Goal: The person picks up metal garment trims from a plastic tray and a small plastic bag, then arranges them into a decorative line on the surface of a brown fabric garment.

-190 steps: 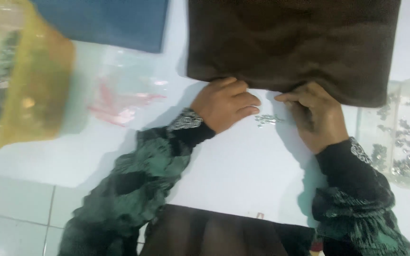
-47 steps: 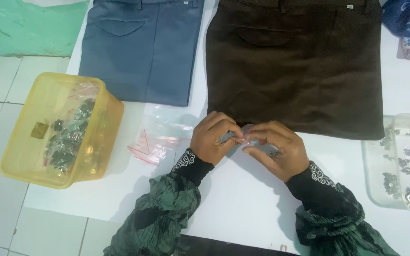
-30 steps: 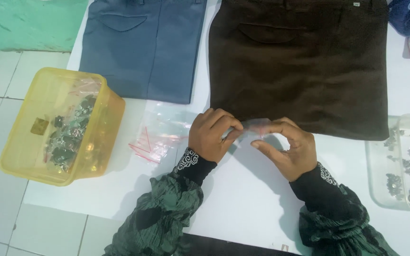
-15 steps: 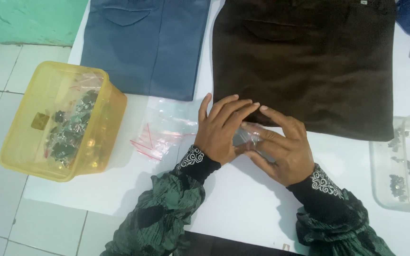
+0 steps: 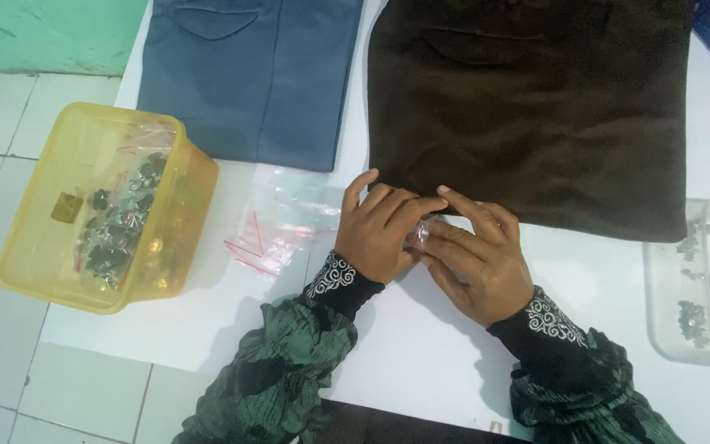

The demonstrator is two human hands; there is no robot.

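Observation:
Both my hands meet on the white sheet just below the folded dark brown trousers (image 5: pixel 536 107). My left hand (image 5: pixel 380 230) and my right hand (image 5: pixel 478 259) press together around a small clear plastic bag (image 5: pixel 417 236) with small metal pieces in it; only a sliver of the bag shows between the fingers. A pile of empty clear zip bags with red strips (image 5: pixel 277 226) lies just left of my left hand.
A yellow plastic tub (image 5: pixel 166 271) with small metal pieces in bags stands at the left. Folded blue trousers (image 5: pixel 256 74) lie at the top left. A clear tray (image 5: pixel 667 321) of metal pieces sits at the right edge. Tiled floor shows beyond the white sheet (image 5: pixel 421 353).
My hands have closed together over the small bag, which was held stretched between the fingertips a second ago. The view has shifted slightly.

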